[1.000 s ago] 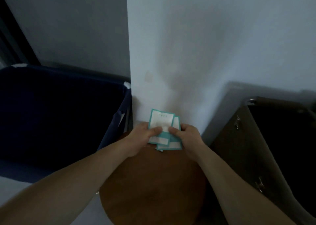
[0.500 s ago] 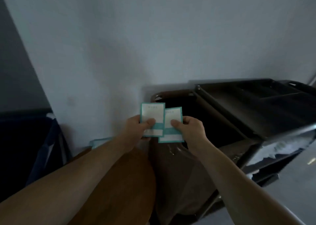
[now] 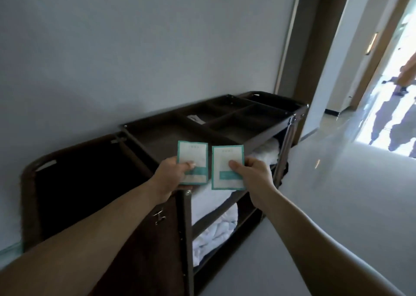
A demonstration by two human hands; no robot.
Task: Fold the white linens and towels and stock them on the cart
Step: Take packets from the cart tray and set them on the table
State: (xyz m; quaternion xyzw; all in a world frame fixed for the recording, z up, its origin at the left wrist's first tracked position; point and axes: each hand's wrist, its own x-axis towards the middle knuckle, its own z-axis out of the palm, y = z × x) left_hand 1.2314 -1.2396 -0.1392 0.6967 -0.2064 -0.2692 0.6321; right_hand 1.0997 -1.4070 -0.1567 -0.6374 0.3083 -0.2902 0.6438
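Head view: my left hand (image 3: 171, 176) and right hand (image 3: 254, 174) each pinch one teal packet (image 3: 227, 167), formerly overlapped, now parted, the cart tray (image 3: 157, 135) just beyond them, so stocking seems next.

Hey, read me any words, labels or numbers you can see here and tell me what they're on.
On the left packet: faint print near the top, too blurred to read.
On the right packet: the same faint print, too blurred to read.
On a slip in the cart tray: too small to read.
No text here can be read.
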